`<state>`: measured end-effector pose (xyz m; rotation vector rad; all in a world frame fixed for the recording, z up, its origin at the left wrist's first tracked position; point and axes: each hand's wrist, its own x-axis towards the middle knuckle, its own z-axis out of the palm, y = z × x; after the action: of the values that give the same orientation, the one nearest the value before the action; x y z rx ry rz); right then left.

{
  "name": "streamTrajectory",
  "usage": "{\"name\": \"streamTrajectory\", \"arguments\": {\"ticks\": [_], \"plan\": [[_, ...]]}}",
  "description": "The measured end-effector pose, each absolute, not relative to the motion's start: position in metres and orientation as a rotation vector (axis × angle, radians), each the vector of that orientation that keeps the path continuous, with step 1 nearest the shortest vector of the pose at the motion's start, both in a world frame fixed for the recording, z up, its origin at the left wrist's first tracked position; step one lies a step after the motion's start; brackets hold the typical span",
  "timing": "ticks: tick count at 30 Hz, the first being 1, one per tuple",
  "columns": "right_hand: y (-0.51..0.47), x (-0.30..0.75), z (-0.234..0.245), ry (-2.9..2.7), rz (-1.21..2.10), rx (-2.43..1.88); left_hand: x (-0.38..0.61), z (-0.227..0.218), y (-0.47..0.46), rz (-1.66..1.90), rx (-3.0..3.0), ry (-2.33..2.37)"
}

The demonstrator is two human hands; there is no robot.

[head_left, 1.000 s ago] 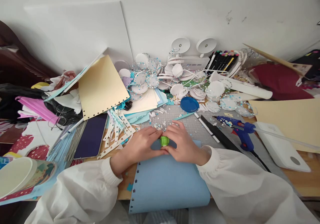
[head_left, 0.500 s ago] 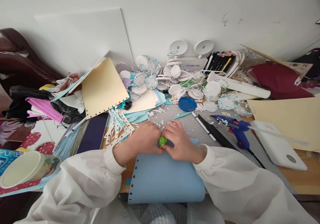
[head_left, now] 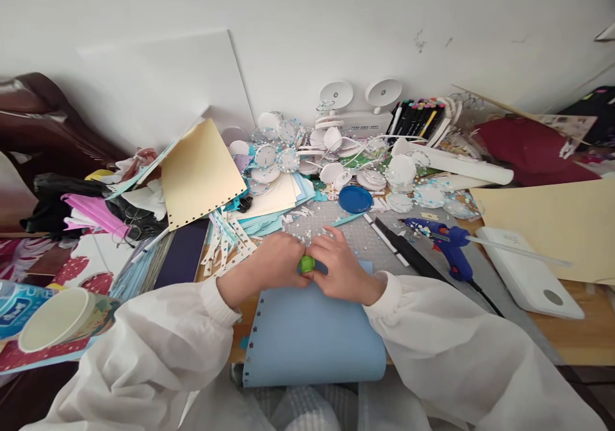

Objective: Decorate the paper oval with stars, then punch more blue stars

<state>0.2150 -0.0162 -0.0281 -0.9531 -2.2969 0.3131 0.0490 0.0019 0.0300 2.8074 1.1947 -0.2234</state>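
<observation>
Both hands meet at the far edge of a light blue paper sheet (head_left: 312, 338). Between them is a small green paper punch (head_left: 307, 264), mostly covered by the fingers. My left hand (head_left: 281, 261) is closed around its left side, knuckles up. My right hand (head_left: 341, 268) grips it from the right, with thumb underneath and one finger lifted slightly. Small punched shapes run down the sheet's left edge. The sheet's near end curls over the table edge toward my lap. Where the punch meets the paper is hidden by my hands.
A blue glue gun (head_left: 446, 242) and a white flat device (head_left: 531, 271) lie to the right. Beyond my hands are a blue lid (head_left: 355, 198) and paper scraps. A punched cream sheet (head_left: 202, 171) leans at left, above a paper cup (head_left: 57, 319).
The view has shifted slightly, so the scene sits a little differently in the picture. Both hands stay closed on the green punch at the paper's far edge.
</observation>
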Motion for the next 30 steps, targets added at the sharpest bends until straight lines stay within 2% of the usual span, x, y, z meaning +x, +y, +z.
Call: {"name": "streamTrajectory", "arguments": {"ticks": [5,15,24,30], "plan": [[-0.015,0.216,-0.027,-2.322,0.355,-0.993,0.044,0.029,0.001,-0.147,2.755,1.189],[-0.016,0.219,-0.021,-2.174,0.489,-0.981,0.029,0.041,0.000,-0.276,2.679,1.212],[-0.010,0.223,-0.012,-1.656,0.933,-1.077,0.021,0.049,-0.012,-0.270,2.644,1.162],[-0.008,0.226,-0.009,-1.525,1.182,-1.067,0.017,0.059,-0.031,-0.273,2.562,1.057]]}}
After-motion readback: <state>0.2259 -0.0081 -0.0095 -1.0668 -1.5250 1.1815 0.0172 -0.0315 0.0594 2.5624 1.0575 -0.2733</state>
